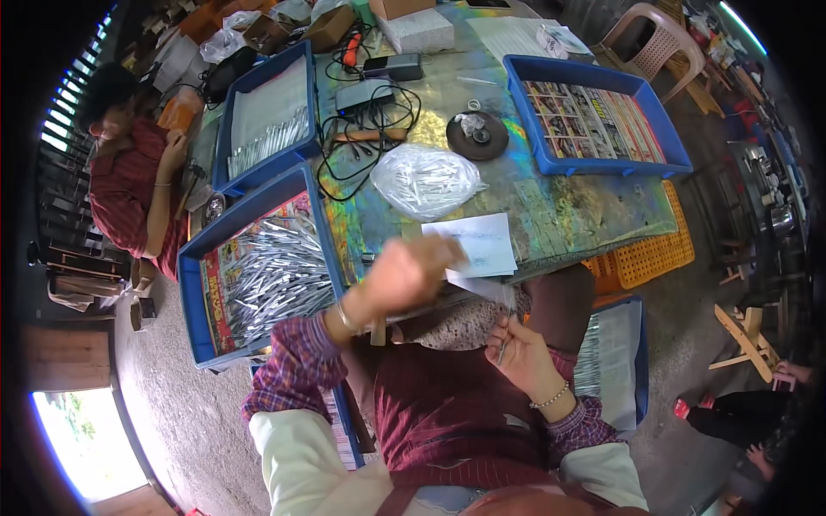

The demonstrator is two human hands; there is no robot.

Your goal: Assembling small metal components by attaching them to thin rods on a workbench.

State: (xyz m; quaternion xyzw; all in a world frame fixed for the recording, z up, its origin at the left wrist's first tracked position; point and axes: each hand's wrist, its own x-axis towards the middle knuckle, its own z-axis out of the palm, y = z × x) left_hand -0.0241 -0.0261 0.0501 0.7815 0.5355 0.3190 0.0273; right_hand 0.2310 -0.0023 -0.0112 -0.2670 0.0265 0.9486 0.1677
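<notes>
My left hand is raised over the table's near edge, its fingers smeared by motion, so I cannot make out whether it holds anything. Lower and to the right, my right hand pinches a thin silvery metal piece that points upward. A white paper sheet with blue markings lies flat just beyond both hands. Behind it rests a clear plastic bag filled with slim pale pieces. To the left of my left hand, a blue tray lined with printed paper holds a heap of thin silvery metal pieces.
Another blue tray stands at the far left, and one lined with newspaper at the right. Black cables tangle near a dark round disc. An orange plastic crate sits beside the table. A person in red works at left.
</notes>
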